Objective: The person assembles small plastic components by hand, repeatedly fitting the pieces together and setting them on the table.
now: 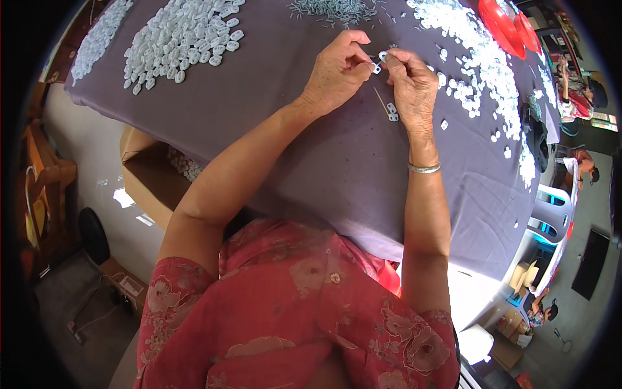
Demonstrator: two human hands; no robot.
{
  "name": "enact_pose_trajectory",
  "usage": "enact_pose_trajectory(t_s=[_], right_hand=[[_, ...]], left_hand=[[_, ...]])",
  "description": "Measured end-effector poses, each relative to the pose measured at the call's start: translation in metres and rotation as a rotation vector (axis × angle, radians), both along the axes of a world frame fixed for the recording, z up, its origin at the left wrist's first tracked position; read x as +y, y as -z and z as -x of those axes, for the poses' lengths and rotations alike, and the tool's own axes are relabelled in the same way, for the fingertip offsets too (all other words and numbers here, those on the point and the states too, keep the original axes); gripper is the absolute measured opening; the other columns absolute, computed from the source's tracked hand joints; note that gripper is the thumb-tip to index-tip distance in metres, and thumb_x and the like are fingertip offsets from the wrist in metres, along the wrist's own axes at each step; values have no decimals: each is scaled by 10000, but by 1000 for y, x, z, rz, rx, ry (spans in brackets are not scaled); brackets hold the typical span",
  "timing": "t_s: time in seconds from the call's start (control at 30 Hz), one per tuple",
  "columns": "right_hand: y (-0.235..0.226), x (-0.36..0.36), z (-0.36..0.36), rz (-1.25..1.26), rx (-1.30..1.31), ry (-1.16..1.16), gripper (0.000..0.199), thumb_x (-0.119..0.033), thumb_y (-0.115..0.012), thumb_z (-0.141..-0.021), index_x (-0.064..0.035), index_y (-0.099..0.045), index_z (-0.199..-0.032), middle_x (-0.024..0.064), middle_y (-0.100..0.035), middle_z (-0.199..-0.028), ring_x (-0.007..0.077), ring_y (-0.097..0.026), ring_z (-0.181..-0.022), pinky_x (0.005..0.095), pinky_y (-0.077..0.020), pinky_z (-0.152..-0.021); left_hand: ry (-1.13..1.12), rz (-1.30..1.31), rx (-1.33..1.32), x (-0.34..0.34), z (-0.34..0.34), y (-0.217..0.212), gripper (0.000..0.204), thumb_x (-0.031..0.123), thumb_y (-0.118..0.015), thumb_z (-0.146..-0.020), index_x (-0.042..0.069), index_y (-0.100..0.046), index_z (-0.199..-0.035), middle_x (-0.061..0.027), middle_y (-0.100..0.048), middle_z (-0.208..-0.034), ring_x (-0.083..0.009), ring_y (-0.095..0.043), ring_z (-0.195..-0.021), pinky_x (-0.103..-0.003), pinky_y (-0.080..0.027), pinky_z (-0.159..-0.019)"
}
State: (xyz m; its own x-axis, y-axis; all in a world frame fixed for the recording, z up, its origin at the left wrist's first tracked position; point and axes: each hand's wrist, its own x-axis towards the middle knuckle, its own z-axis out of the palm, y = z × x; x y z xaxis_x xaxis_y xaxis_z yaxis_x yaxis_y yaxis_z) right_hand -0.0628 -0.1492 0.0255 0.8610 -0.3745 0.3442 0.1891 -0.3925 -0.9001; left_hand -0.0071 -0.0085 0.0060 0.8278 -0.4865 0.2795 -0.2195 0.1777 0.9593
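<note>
Your left hand (337,70) and right hand (409,81) each pinch a small white plastic piece (380,61), with only a few joined white pieces (392,112) lying by the thin wooden stick (381,102) and big heaps of loose white plastic pieces (181,35) seemingly still unworked on the purple-covered worktop (291,149).

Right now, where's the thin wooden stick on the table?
In the head view, the thin stick lies on the purple cloth just below the right hand, beside a couple of small white pieces.

Table (311,168) under grey-purple cloth fills upper centre. Open cardboard box (152,178) on pale floor (91,162) at left; wooden furniture (42,175) at far left edge. White plastic chairs (551,214) at lower right. Daylight bright throughout.
</note>
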Motion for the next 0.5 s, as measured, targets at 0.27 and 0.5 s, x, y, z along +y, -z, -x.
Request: enact_pose_trajectory(t_s=[0.27,0.5], right_hand=[[-6,1,2,-61,54,-15,134,-98,-624,-859,-4,-661,-947,13,-644,-761,50,-501,-602,185,-425,-559],[-11,1,1,-125,98,-36,113,-75,-623,-848,0,-662,-923,11,-623,-734,57,-505,-597,188,-419,-557]], left_hand=[[13,11,10,-1,1,0,349,-3,-608,-839,13,-445,-1147,-22,-596,-790,-78,-563,-698,-212,-463,-633],[36,40,1,0,0,0,367,6,-616,-838,25,-442,-1159,-15,-594,-801,-73,-560,-704,-203,-454,-610]])
